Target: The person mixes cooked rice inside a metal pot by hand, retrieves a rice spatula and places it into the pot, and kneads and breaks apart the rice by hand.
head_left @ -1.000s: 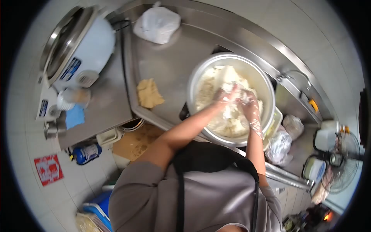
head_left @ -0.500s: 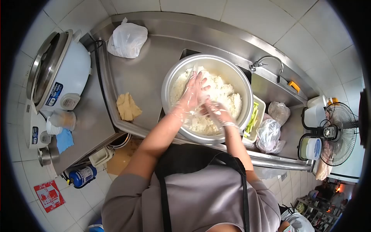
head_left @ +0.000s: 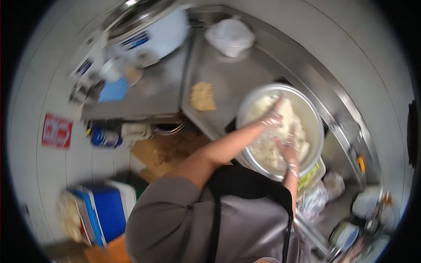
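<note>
A large round metal pot (head_left: 317, 118) stands over the sink with white cooked rice (head_left: 266, 151) inside. Both my hands are in it, wearing thin clear plastic gloves. My left hand (head_left: 272, 116) is over the rice, its fingers stretched toward the far side and apparently holding nothing. Nearer to me, my right hand (head_left: 287, 149) is at the rice with fingers apart. Motion blur hides the fine finger detail and whether the fingertips dig in.
Beside the pot sits a basket of green vegetable pieces (head_left: 310, 176), with plastic bags (head_left: 314, 199) nearby. A yellowish cloth (head_left: 202, 96) and a white bag (head_left: 230, 37) lie on the steel counter. Rice cookers (head_left: 151, 37) stand left. A faucet (head_left: 353, 153) rises behind the sink.
My view has turned and swung left, so the pot appears farther right and a blue box shows at lower left. My hands stay in the pot, now slightly farther apart.
</note>
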Action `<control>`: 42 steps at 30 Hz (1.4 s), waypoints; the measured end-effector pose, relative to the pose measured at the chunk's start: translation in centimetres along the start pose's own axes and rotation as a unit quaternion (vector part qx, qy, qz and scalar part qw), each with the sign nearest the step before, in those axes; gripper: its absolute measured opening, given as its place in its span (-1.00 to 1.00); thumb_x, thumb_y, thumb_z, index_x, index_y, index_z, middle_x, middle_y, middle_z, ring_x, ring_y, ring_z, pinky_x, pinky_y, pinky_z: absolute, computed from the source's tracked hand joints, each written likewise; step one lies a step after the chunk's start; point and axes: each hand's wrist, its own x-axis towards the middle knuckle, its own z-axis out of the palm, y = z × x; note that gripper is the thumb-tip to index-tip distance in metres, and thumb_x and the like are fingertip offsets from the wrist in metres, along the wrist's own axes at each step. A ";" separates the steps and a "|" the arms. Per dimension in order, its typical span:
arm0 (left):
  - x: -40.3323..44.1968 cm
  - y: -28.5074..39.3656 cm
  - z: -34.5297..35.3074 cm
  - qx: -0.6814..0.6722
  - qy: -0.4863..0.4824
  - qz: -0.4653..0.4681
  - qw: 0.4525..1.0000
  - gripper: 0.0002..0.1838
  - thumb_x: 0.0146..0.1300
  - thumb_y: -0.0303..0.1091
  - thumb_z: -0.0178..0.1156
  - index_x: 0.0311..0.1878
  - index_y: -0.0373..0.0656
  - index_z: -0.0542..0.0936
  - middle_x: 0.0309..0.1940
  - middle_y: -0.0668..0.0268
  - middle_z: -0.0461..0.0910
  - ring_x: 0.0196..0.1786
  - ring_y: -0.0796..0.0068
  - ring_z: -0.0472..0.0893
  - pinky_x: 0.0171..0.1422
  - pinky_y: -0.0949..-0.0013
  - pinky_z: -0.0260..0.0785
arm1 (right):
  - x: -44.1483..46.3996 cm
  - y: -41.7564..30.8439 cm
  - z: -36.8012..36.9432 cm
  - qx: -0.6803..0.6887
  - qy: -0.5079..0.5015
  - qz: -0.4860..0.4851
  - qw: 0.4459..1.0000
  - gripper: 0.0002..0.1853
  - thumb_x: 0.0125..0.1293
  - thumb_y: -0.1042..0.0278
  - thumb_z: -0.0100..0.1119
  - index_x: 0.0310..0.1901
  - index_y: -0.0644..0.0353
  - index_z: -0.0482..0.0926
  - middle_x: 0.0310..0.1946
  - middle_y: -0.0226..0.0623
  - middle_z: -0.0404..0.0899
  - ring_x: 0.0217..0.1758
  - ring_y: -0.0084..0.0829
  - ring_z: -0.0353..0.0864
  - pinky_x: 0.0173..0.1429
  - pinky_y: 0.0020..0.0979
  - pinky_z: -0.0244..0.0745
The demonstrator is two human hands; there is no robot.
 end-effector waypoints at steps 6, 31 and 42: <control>-8.1 7.6 3.1 -0.096 -0.067 -0.299 0.947 -0.26 0.14 0.34 0.00 -0.20 -0.32 0.57 -0.31 0.18 0.50 -0.32 0.52 0.49 -0.37 0.40 0.38 | 3.5 0.6 0.1 0.198 0.197 -0.035 0.960 -0.05 0.20 0.00 0.15 0.41 0.05 -0.28 0.39 -0.09 -0.07 0.36 -0.20 0.13 0.31 -0.29 0.14; -43.2 24.0 -26.0 -0.089 0.267 -0.039 0.959 -0.62 0.23 -0.17 0.09 -0.06 -0.31 0.54 -0.50 0.36 0.47 -0.41 0.58 0.46 -0.25 0.47 0.34 | -0.9 -24.2 28.9 0.580 -0.051 -0.047 0.812 -0.77 0.21 0.24 0.17 -0.24 0.24 0.52 -0.55 -0.50 0.35 -0.53 -0.63 0.28 -0.36 -0.60 0.27; -64.8 25.1 -32.5 -0.139 0.666 0.069 0.730 -0.65 0.27 -0.23 0.05 -0.06 -0.35 0.52 -0.60 0.48 0.40 -0.50 0.64 0.43 -0.30 0.42 0.39 | -4.1 -50.4 53.7 0.424 -0.402 -0.159 0.796 -0.79 0.20 0.21 0.10 -0.33 0.20 0.51 -0.63 -0.49 0.29 -0.55 -0.61 0.26 -0.39 -0.51 0.22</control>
